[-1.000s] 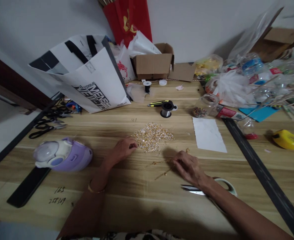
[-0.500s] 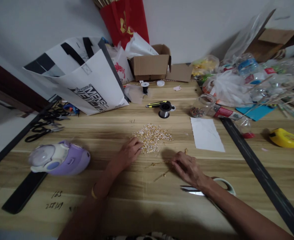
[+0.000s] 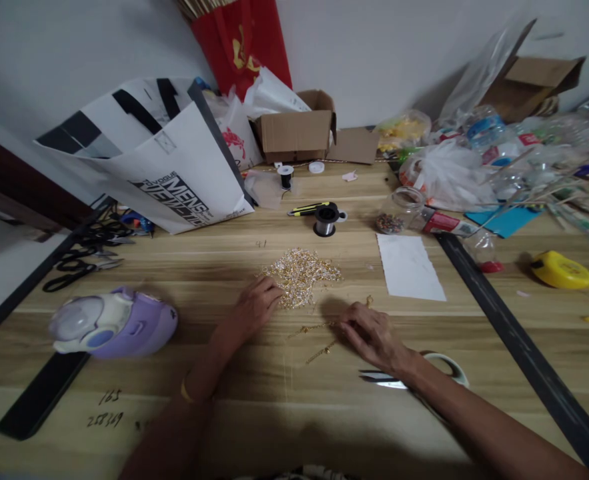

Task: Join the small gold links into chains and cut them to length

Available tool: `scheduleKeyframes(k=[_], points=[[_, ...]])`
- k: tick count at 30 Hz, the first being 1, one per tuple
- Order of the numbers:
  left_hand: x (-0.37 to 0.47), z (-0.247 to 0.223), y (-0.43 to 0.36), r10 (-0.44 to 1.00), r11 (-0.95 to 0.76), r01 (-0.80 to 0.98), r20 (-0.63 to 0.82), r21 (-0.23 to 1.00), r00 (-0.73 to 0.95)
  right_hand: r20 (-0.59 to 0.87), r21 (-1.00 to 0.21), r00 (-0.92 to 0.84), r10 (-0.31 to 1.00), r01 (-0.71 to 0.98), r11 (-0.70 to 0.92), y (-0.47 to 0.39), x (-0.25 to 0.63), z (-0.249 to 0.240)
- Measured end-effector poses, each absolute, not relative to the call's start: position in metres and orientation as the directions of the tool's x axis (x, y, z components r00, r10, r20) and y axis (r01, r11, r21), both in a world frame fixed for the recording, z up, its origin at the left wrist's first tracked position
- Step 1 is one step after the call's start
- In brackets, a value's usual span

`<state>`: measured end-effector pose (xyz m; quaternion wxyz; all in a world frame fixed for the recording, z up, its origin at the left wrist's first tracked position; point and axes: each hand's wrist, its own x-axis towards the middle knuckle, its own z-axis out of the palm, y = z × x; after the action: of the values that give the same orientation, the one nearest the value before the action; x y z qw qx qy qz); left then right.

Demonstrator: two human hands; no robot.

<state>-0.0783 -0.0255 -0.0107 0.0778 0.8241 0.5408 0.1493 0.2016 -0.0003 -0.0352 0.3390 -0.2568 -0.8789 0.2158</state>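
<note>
1. One pile of gold and clear beads (image 3: 301,273) lies mid-desk, well in from every visible edge of the desk (image 3: 219,257); single pieces are too small to count.
2. One gold chain (image 3: 304,329) lies between the pile and the near edge; two strands of it show, reaching leftward from the right hand (image 3: 374,337).
3. Scissors with a pale handle (image 3: 391,384): one pair, nearer the near edge. The right forearm crosses over them and hides their middle.
4. Toward the far edge from the pile: one spool of silver wire (image 3: 325,221) and one yellow-and-black knife (image 3: 299,212), side by side.
5. Toward the right: one sheet of white paper (image 3: 411,267), then one black strip (image 3: 514,340) running down to the near right corner, then one yellow tape measure (image 3: 564,270).
6. Toward the left edge: one purple bottle (image 3: 141,323), on its side.
7. Left hand (image 3: 255,307): fingers curled, tips at the pile's left side; whether anything is pinched cannot be told.
8. Right hand: thumb and forefinger pressed together upon the chain, the other fingers bent.
</note>
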Motion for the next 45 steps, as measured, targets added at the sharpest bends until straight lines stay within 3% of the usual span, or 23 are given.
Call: scheduleKeyframes(k=[9, 16, 26, 36, 45], points=[[-0.055, -0.015, -0.014, 0.907, -0.412, 0.842, 0.243, 0.348, 0.343, 0.498, -0.563, -0.626, 0.6, 0.293, 0.773, 0.0, 0.202, -0.037], [-0.056, -0.012, -0.005, 0.902, -0.427, 0.856, 0.209, 0.292, 0.378, 0.507, -0.547, -0.638, 0.58, 0.281, 0.788, 0.0, 0.202, -0.034], [-0.055, -0.012, 0.017, 0.946, -0.323, 0.889, 0.148, 0.324, 0.29, 0.511, -0.537, -0.642, 0.571, 0.28, 0.796, 0.0, 0.203, -0.036], [-0.052, -0.015, 0.022, 0.947, -0.321, 0.871, 0.138, 0.372, 0.29, 0.515, -0.532, -0.635, 0.576, 0.291, 0.795, 0.0, 0.203, -0.036], [-0.05, -0.015, 0.026, 0.935, -0.354, 0.876, 0.121, 0.327, 0.333, 0.519, -0.533, -0.635, 0.572, 0.283, 0.798, -0.001, 0.203, -0.034]])
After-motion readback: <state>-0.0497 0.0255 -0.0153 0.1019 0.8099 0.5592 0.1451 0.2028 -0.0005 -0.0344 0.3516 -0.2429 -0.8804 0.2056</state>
